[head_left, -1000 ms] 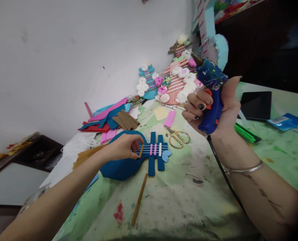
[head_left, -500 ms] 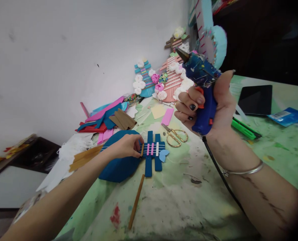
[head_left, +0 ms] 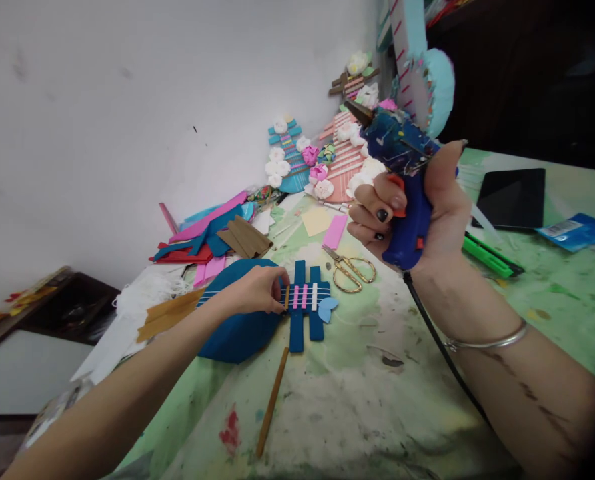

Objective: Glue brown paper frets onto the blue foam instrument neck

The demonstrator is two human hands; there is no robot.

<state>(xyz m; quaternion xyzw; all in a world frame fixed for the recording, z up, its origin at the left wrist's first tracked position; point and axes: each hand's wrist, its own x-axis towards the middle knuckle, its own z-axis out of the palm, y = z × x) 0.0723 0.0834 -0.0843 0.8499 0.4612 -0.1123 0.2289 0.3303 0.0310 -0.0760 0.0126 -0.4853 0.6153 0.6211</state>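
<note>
My right hand (head_left: 407, 213) is wrapped around a blue hot glue gun (head_left: 395, 143) held up over the table. Its nozzle points up and to the left, and my fingers lie at the orange trigger. My left hand (head_left: 260, 290) pinches a short tan strip (head_left: 287, 297) across the neck of a blue craft lute (head_left: 242, 337) that lies flat. White strings run along the lute, crossed by pink and white strips near the pegs, with a light blue leaf-shaped piece (head_left: 327, 309) at the end. My hand hides part of the body and strings.
Gold-handled scissors (head_left: 350, 272) lie beyond the lute. A long tan strip (head_left: 272, 403) lies nearer me. Paper scraps (head_left: 212, 227) are heaped at the left; decorated lutes (head_left: 345, 160) lean at the back. A green cutter (head_left: 490, 257) and black tablet (head_left: 511, 198) are at the right.
The short tan strip now sits slightly farther right on the neck, with my left fingers still at it. My right hand and the glue gun have shifted very slightly left.
</note>
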